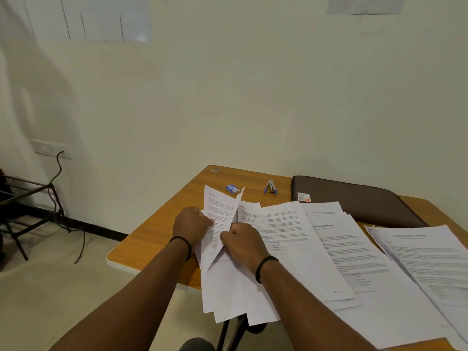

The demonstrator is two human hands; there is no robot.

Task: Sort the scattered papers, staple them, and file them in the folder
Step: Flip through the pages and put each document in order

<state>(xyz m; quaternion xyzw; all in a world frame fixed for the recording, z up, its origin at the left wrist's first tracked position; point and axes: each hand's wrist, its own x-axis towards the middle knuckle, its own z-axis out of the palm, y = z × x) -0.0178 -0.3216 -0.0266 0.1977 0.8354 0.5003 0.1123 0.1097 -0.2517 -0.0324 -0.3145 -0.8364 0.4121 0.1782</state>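
at table's point(157, 239) left edge, both hands grip one sheaf point(222, 249): left hand point(192, 225) pinching its left side, right hand point(243, 243) its right; long axis runs away from body; stapler point(271, 187) beyond, nearer right hand; folder point(354, 201) far right

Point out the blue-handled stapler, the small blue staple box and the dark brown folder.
blue-handled stapler point(270, 187), head view, its metal body.
small blue staple box point(232, 189), head view, its top face.
dark brown folder point(354, 202), head view, bare cover.
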